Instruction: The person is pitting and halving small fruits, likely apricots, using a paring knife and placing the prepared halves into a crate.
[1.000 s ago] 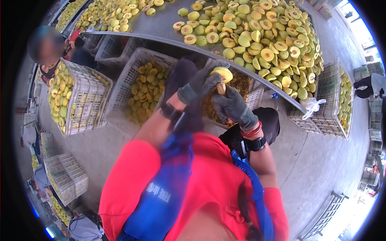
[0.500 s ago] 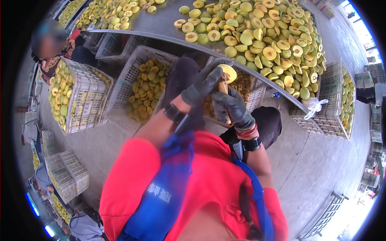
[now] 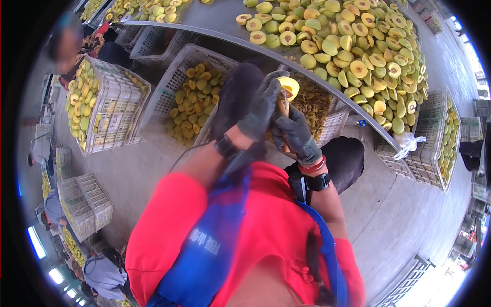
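My left hand (image 3: pixel 259 111), in a dark grey glove, is closed round a yellow-green fruit half (image 3: pixel 291 86), its cut face turned right. In my gloved right hand (image 3: pixel 298 137) I grip a slim pitting tool with a wooden handle (image 3: pixel 284 106). The tool's tip meets the brown pit area in the middle of the cut face. Both hands are close together, just short of the metal table (image 3: pixel 225 18). Beneath them stands a crate (image 3: pixel 336 120) with brown pits or scraps.
Many fruit halves (image 3: pixel 353 51) are heaped on the table. A crate (image 3: pixel 153 110) of fruit halves stands by my left leg, and another full crate (image 3: pixel 112 110) farther left near a seated person. At right is a loaded crate (image 3: pixel 432 128) with a tied plastic bag (image 3: pixel 409 143).
The view has shifted, so the table and crates appear farther right. The fruit half has turned slightly, and the tool's tip is now at its pit area. Both hands keep their holds.
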Demonstrator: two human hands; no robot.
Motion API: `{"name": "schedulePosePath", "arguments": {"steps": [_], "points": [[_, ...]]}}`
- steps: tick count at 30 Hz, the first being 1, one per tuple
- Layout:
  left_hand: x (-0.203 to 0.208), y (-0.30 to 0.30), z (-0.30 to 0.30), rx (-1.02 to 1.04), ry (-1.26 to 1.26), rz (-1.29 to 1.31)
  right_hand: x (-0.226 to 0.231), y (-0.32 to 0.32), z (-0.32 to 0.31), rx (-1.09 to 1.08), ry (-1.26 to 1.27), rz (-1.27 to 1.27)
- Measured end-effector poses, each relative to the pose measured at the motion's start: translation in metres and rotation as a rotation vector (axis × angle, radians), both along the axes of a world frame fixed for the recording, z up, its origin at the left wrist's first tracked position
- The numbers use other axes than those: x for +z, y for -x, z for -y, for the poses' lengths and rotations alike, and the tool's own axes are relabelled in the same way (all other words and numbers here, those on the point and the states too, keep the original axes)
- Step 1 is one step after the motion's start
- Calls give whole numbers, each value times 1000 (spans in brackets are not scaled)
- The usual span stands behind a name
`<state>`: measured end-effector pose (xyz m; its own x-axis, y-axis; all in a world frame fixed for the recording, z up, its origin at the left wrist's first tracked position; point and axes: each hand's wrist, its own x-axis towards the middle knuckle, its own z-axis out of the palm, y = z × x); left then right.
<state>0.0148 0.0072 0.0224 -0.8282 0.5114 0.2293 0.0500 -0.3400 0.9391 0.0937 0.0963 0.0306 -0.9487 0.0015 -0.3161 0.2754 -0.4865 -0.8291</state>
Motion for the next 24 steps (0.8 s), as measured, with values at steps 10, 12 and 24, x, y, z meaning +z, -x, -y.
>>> {"name": "schedulePosePath", "arguments": {"steps": [10,12,24], "points": [[-29,-1,-1,204,191,-329,-18,-1,0,-27,-109,22],[-18,-4,0,202,172,-273,-32,-1,1,-63,3,-55],[-19,142,101,975,1005,-784,-62,-6,-28,-294,-144,156]]}}
